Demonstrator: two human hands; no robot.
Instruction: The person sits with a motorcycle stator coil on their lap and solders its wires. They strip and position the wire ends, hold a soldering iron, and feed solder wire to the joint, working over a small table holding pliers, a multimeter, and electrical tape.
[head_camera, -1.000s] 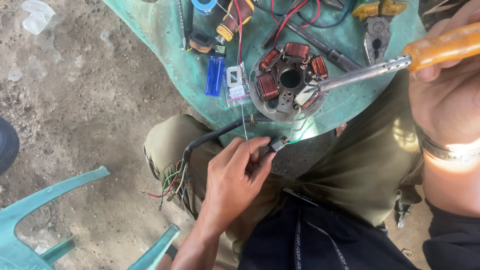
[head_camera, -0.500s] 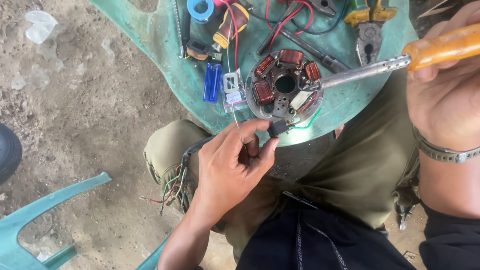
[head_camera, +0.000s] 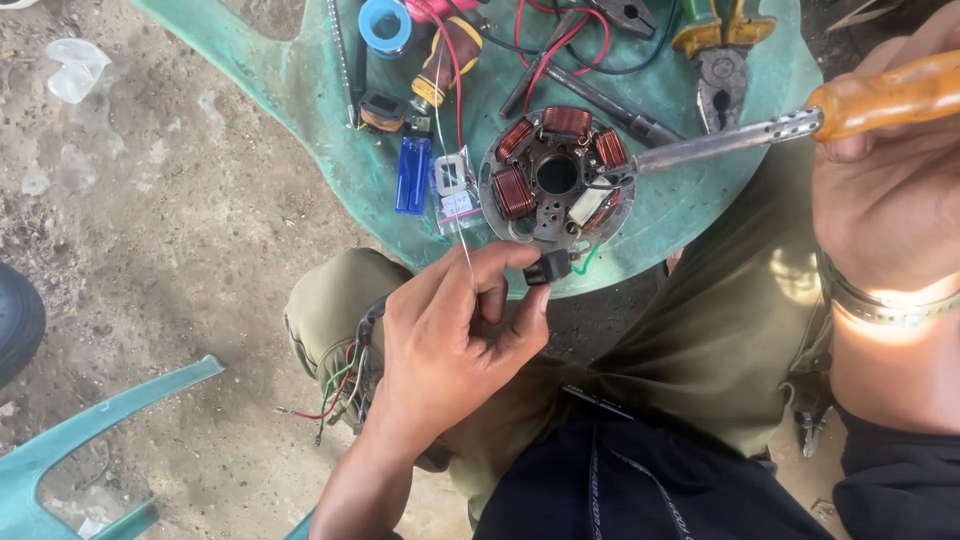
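My left hand (head_camera: 455, 335) pinches a small black connector (head_camera: 549, 266) between thumb and fingertips, and a thin strand of solder wire (head_camera: 462, 240) rises from the same grip toward the bench. The connector hangs just at the near rim of the green plastic table (head_camera: 320, 90), just below the round stator plate (head_camera: 556, 178) with its copper-wound coils. My right hand (head_camera: 885, 185) is clenched around the orange handle of a soldering iron (head_camera: 790, 125), whose metal shaft reaches left so that the tip rests at the stator's right edge, among its short leads. Beside the stator, to its left, lie a small clear packet (head_camera: 452, 185) and a blue lighter (head_camera: 411, 174). Farther back on the table sit a blue roll of tape (head_camera: 385, 25), a yellow-handled screwdriver (head_camera: 448, 62), pliers with green and yellow grips (head_camera: 722, 50) and loose red and black wires (head_camera: 545, 55). A bundle of coloured wires (head_camera: 340, 385) trails over my left knee, above bare dirt ground (head_camera: 150, 250) and a green plastic chair (head_camera: 90, 450).
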